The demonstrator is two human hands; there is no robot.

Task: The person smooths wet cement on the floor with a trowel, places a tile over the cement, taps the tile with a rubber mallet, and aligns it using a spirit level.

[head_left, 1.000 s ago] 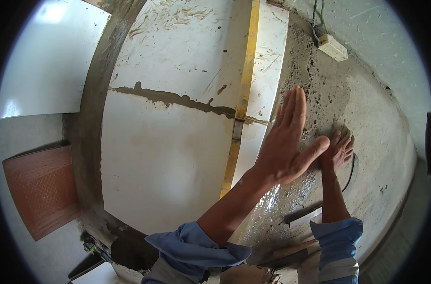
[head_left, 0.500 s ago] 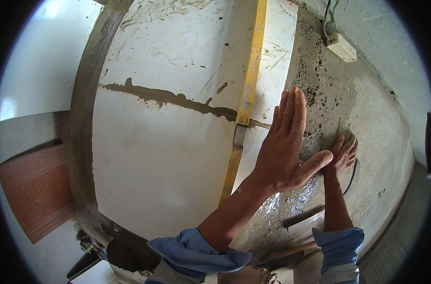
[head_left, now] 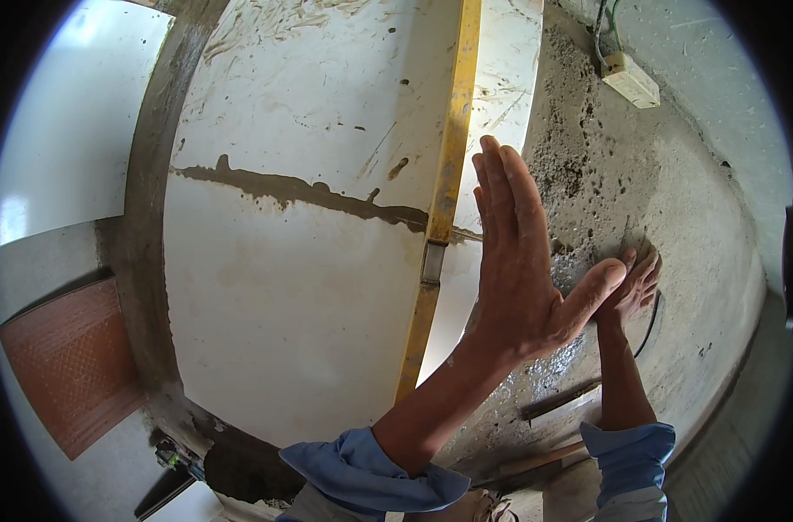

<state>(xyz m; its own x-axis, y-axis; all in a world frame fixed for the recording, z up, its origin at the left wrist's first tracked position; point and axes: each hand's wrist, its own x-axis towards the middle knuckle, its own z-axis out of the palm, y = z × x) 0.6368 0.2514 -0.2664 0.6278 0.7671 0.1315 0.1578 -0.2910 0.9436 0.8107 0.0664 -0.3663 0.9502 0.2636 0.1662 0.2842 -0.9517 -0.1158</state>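
Observation:
My left hand (head_left: 518, 261) is held up, palm turned to the right, fingers stretched out and thumb apart, with nothing in it. Just left of it, a long yellow spirit level (head_left: 455, 143) lies along the large white tiles (head_left: 283, 304), near their right edge. Grey mortar (head_left: 279, 184) fills and smears the joint that crosses these tiles. My right hand (head_left: 633, 283) is spread on the rough cement surface (head_left: 588, 157) at the right, fingers pointing away and holding nothing. A black cable (head_left: 650, 326) curves beside its wrist. Part of the right hand's thumb side is hidden by my left thumb.
A cream electrical box (head_left: 631, 80) with wires sits at the upper right. A reddish-brown textured tile (head_left: 76, 365) lies at the left, below a glossy white panel (head_left: 74, 122). Near my right forearm lie a dark flat tool (head_left: 548, 404) and a wooden strip (head_left: 544, 458).
My left hand has tipped more upright and its fingertips have shifted left and up, over the tile edge. My right hand stays on the cement. The view has shifted slightly.

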